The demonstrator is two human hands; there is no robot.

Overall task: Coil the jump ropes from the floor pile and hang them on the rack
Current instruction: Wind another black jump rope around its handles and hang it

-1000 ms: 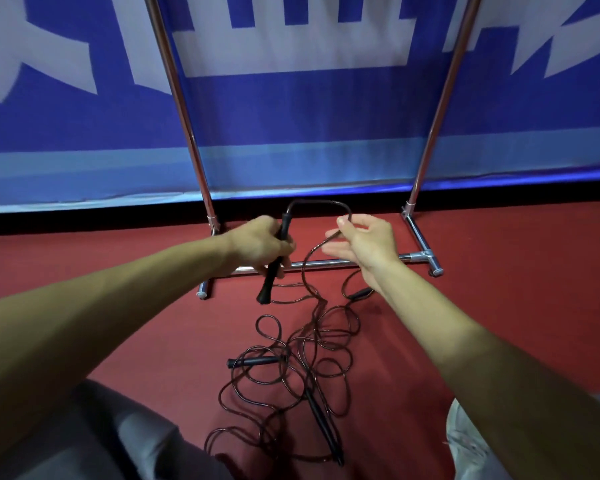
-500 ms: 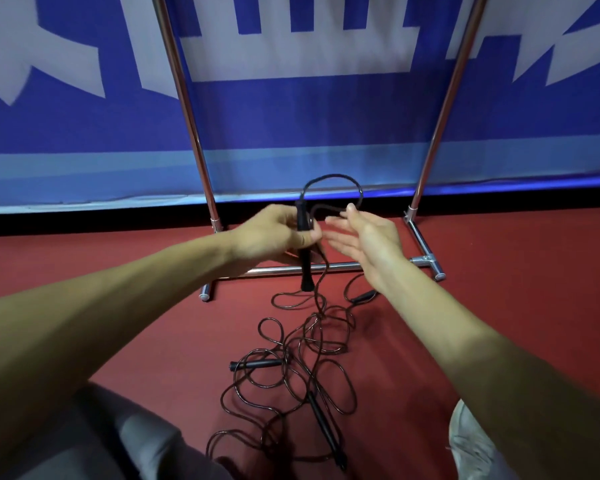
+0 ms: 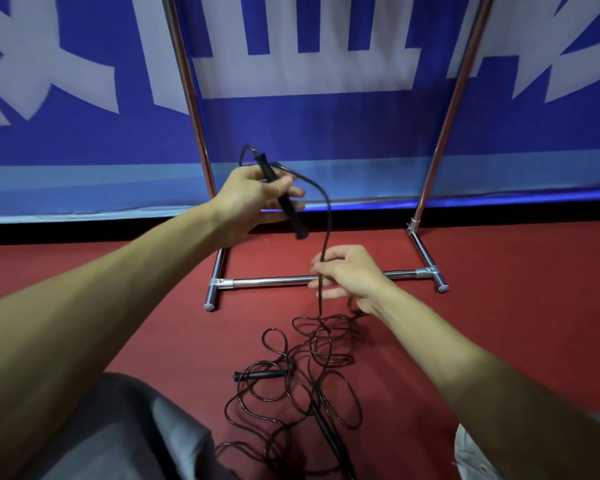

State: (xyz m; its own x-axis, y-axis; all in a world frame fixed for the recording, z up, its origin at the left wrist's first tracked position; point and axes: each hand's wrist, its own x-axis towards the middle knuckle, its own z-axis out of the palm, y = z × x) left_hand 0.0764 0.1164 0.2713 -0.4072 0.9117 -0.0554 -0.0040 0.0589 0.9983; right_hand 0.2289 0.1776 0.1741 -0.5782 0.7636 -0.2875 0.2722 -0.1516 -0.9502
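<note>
View from my head camera, looking down at the red floor (image 3: 499, 323). My left hand (image 3: 253, 199) is raised in front of the rack's left upright, its grip clamped round a black handle (image 3: 293, 216) that tilts with its free end down and to the right. From the top of that handle the thin dark cord (image 3: 326, 216) arches to the right and drops to my right hand (image 3: 350, 275), lower and nearer to me, whose grip is closed on the cord between thumb and curled fingers. Below this hand the cord runs straight down into the pile (image 3: 312, 362).

The pile lies in tangled loops on the floor on my side of the rack's base bar, between my two forearms. In it are a second handle (image 3: 260, 375), lying crosswise at its left side, and a third handle (image 3: 329, 434), pointing toward me.

The chrome rack (image 3: 271, 281) stands near the far edge of the floor, just before a blue and white banner (image 3: 326, 126); nothing hangs on the part of it in view. A grey trouser leg (image 3: 118, 427) fills the lower left corner.
</note>
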